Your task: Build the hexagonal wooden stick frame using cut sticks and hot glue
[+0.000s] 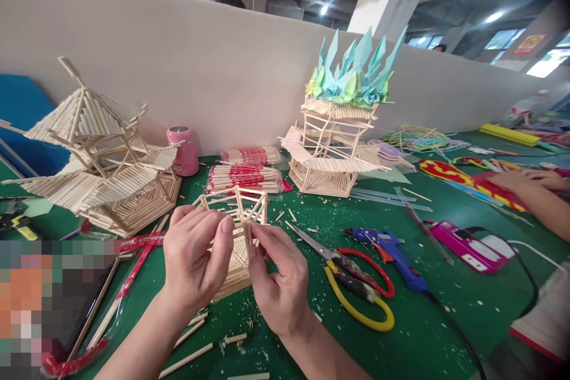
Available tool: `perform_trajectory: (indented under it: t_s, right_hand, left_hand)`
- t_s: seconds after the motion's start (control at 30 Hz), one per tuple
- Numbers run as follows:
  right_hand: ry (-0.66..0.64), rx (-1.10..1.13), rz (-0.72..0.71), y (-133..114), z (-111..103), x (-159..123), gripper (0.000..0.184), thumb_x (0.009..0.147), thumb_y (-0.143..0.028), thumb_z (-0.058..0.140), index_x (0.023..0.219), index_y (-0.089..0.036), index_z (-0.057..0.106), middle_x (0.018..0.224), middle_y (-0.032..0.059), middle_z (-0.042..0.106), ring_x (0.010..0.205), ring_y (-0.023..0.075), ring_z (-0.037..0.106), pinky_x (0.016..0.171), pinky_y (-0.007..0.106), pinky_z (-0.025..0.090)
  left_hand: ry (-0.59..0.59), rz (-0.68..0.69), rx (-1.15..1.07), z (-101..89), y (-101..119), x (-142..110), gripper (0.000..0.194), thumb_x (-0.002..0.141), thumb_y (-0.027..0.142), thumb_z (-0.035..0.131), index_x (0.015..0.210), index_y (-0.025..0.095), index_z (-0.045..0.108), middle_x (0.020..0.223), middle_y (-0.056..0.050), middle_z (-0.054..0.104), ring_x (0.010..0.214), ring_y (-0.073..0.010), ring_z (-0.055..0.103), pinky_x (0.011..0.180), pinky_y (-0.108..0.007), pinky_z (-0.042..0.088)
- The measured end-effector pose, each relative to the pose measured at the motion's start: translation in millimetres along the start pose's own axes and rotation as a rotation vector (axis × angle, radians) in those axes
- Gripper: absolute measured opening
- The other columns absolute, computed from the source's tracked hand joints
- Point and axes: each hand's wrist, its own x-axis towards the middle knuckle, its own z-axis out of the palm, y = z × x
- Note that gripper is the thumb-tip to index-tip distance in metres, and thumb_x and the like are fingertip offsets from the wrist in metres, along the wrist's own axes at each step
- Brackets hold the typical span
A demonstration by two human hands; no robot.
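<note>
Between my hands stands a small openwork frame of wooden sticks (pixel 231 279), partly hidden behind them. With thumb and fingertips, my right hand (pixel 282 279) pinches a short wooden stick (pixel 248 234) at the near side of the frame. My left hand (pixel 196 252) is closed beside it, thumb pressed to the curled fingers; whatever it holds is hidden. Right of my hands lie scissors (pixel 356 285) with red and yellow handles and a blue glue gun (pixel 389 252). Loose sticks (pixel 187 359) lie in front of the frame.
A roofed stick pavilion (pixel 107 160) stands left, and another stick model (pixel 329 154) topped with folded paper stands behind. Wrapped stick bundles (pixel 244 178) and a pink container (pixel 184 151) sit at the back. A magenta power strip (pixel 467 246) and another person's hand (pixel 529 181) are right.
</note>
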Motion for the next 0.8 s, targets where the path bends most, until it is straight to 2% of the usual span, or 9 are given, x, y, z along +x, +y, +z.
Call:
perform_trajectory:
  t_s: [0.8]
  right_hand:
    - [-0.007, 0.012, 0.004, 1.0, -0.2, -0.1, 0.035, 0.079, -0.004, 0.047, 0.108, -0.016, 0.063, 0.094, 0.0097, 0.063, 0.085, 0.0184, 0.061, 0.069, 0.034, 0.055]
  left_hand:
    - [0.001, 0.013, -0.004, -0.3, 0.9, 0.9, 0.027, 0.086, 0.015, 0.040, 0.062, 0.018, 0.051, 0.050, 0.003, 0.052, 0.047, -0.0119, 0.048, 0.059, -0.032, 0.034]
